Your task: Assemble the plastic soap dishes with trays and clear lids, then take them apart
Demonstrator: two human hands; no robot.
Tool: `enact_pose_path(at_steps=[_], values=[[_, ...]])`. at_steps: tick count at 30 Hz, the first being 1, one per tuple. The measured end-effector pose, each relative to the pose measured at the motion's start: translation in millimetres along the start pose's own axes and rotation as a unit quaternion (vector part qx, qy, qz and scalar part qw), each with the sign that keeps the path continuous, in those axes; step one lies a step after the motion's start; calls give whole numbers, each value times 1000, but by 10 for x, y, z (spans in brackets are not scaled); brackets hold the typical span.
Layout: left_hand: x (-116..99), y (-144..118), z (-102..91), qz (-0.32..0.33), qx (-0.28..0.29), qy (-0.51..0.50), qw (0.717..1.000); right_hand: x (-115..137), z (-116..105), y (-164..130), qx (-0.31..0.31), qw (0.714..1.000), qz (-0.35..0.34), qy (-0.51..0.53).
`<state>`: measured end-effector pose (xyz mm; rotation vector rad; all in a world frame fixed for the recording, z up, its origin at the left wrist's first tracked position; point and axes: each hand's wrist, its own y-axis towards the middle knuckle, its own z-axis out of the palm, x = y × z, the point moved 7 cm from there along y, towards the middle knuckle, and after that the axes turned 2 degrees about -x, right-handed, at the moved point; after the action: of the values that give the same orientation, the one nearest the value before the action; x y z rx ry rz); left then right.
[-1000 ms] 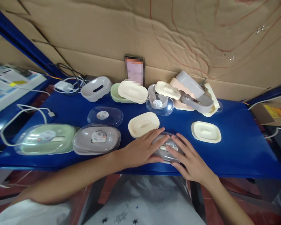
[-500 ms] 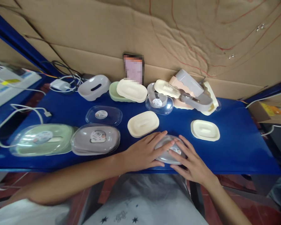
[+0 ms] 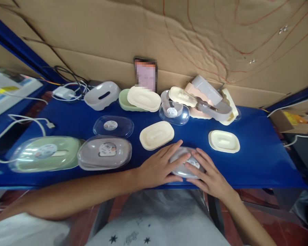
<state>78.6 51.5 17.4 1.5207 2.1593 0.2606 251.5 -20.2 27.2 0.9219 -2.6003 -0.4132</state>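
A clear-lidded grey soap box (image 3: 184, 163) at the worktop's (image 3: 259, 153) near edge is being pressed shut under both flat, spread-open hands, left hand (image 3: 157, 167) and right hand (image 3: 210, 174), nothing actually gripped, so a firm even push is probably what's needed next.

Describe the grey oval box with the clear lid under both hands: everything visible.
The grey oval plastic box with a clear lid lies flat near the front edge of the blue table. Its domed transparent lid is on, with a round label partly visible under the fingers. The left hand rests on its left half, the right hand on its right, fingers spread on top. Much of it is covered.
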Motion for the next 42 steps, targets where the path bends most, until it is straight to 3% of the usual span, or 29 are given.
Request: enact_pose_path(at_steps=[4,8,10,13,15,17,22,25,28,31,33,34,37,42], values=[[-85,-66,-88,25,-25,49,998,-31,-132,-367,-15,998,46,-44],[-32,-104,-117,-19,-22,94,995,-183,-402,-1029,-91,975,156,-131],[26,-101,-112,-49,-20,103,993,-284,-563,-1355,-138,945,220,-198],[90,-92,-66,-73,-5,100,992,-529,-774,-1715,-184,869,338,-312],[106,-91,-33,-74,9,91,993,-771,-870,-1823,-202,821,393,-362],[98,-91,-17,-61,16,81,995,-1084,-923,-1811,-212,800,412,-382],[31,-76,-11,-6,27,61,998,-1955,-968,-1506,-185,810,432,-350],[17,-58,-18,5,24,52,998,-2219,-954,-1264,-125,815,466,-322],[10,-35,-36,10,17,43,999,-2077,-1009,-945,-148,832,419,-332],[21,-20,-41,4,25,30,999,-1627,-954,-475,-190,912,230,-281],[29,-18,-43,0,33,23,999,-1340,-794,-136,-143,959,120,-215],[31,-19,-45,0,35,21,999,-1243,-722,24,-119,967,97,-203],[41,-24,-65,-3,28,21,999,-1132,-663,459,-124,953,88,-263],[141,-3,-108,-51,-4,72,996,-1438,-708,820,-89,933,135,-320]])
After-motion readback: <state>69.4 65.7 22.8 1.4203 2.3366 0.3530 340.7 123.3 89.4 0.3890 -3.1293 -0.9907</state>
